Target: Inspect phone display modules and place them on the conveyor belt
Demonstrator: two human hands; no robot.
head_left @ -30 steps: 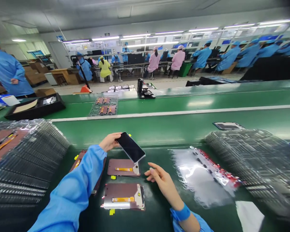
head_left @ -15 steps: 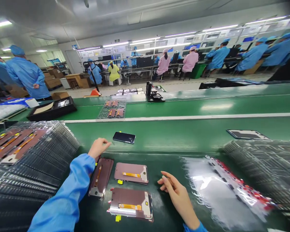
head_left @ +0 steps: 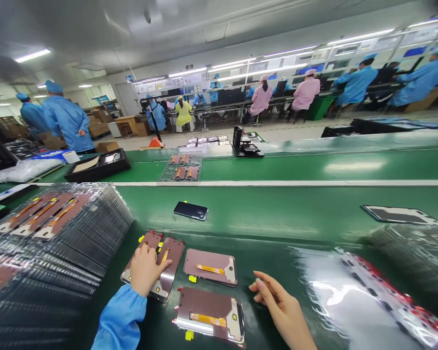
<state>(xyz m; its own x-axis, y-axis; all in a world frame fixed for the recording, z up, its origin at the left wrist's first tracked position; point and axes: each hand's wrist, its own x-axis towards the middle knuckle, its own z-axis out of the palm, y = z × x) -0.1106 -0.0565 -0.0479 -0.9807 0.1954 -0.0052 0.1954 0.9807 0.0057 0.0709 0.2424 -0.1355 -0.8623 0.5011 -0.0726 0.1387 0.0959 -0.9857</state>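
My left hand (head_left: 146, 270) lies over the left of two phone screen panels, its thumb spread across the neighbouring panel (head_left: 171, 257). The left panel (head_left: 129, 266) shows a brown back and yellow tabs; the fingertips rest on it. To their right, another screen panel (head_left: 209, 266) with an orange flex cable lies flat. Closer to me is a further screen panel (head_left: 211, 313) with red tabs along its left end. My right hand (head_left: 277, 301) hovers to the right of these panels, fingers loosely curled and slightly apart, with nothing visible in them.
A tall stack of clear trays (head_left: 105, 228) stands at left, brown panels on top. A dark phone (head_left: 191, 210) lies ahead. Clear plastic films (head_left: 336, 291) and more trays (head_left: 412, 248) are at right. Beyond the belt, a tray of panels (head_left: 184, 167) and a black stand (head_left: 244, 143).
My left hand has come back from near the dark phone and down onto the left panels. My right hand keeps its place near the panels. The view has swung a little left.
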